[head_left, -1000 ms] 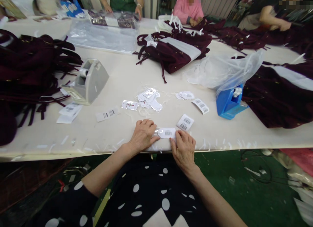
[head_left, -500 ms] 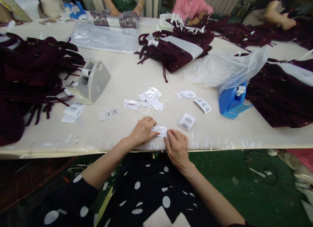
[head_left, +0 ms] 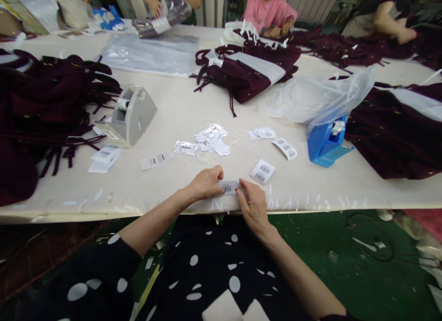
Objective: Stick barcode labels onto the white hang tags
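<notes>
Near the table's front edge, a small hang tag [head_left: 228, 188] with a barcode showing is held at its two ends. My left hand [head_left: 207, 183] pinches its left end, and my right hand [head_left: 253, 202] grips the right end between thumb and fingers. Just right of my hands lies a sheet of white barcode stickers [head_left: 263, 172]. A curved strip of barcode stickers [head_left: 285, 148] is farther off. Beyond my hands sits a loose pile of hang tags [head_left: 213, 137], with a single tag [head_left: 185, 148] at its left.
A grey tape dispenser [head_left: 133, 116] stands left, a blue tape dispenser [head_left: 328, 143] right. Dark maroon bags lie in a left heap [head_left: 51, 100], a middle stack [head_left: 241, 77] and a right pile [head_left: 390, 127]. Clear plastic bags [head_left: 152, 54] lie farther back. Several people work across the table.
The tag between my hands now shows a barcode on its upper face, where it looked nearly plain before. Across the table, a person has lifted and tilted a wrapped dark bundle.
</notes>
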`<state>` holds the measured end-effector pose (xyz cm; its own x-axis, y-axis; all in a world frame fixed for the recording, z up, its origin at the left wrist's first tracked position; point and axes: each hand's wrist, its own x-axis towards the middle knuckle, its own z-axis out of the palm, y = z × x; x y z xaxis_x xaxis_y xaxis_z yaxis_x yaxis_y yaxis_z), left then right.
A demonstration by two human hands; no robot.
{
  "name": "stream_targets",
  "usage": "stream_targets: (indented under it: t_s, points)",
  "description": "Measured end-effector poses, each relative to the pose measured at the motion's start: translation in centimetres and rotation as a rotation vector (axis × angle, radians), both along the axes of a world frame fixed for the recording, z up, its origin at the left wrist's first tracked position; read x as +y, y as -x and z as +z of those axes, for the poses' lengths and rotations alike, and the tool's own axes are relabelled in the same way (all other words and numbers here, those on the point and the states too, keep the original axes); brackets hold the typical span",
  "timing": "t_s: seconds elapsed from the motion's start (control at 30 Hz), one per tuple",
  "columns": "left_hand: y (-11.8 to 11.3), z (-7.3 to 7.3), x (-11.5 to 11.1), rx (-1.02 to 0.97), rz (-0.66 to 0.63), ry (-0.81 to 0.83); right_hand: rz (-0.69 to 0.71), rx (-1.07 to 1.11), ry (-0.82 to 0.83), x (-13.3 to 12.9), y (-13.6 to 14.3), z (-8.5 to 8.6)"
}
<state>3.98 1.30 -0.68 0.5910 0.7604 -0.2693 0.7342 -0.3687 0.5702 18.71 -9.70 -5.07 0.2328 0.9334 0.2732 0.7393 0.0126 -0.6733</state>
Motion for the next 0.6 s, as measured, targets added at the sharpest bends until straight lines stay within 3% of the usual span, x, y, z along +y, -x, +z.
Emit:
stream_targets:
  t_s: [0.17,0.37,0.43,0.6]
  points:
    - [0.0,0.1,-0.5,-0.273,0.088,0.158,-0.049,0.357,0.084,0.7,-0.6,0.9]
    - [-0.6,0.1,-0.9,-0.347,0.111,0.225,0.055,0.257,-0.024,-0.1,0.3,1.4]
    - [-0.9,0.0,-1.0,-0.351,0.109,0.255,0.030,0.305,-0.008,-0.1,0.3,1.4]
    - [-1.2,0.0,-1.0,-0.443,0.115,0.404,0.015,0.702,0.172,0.8,-0.5,1.6]
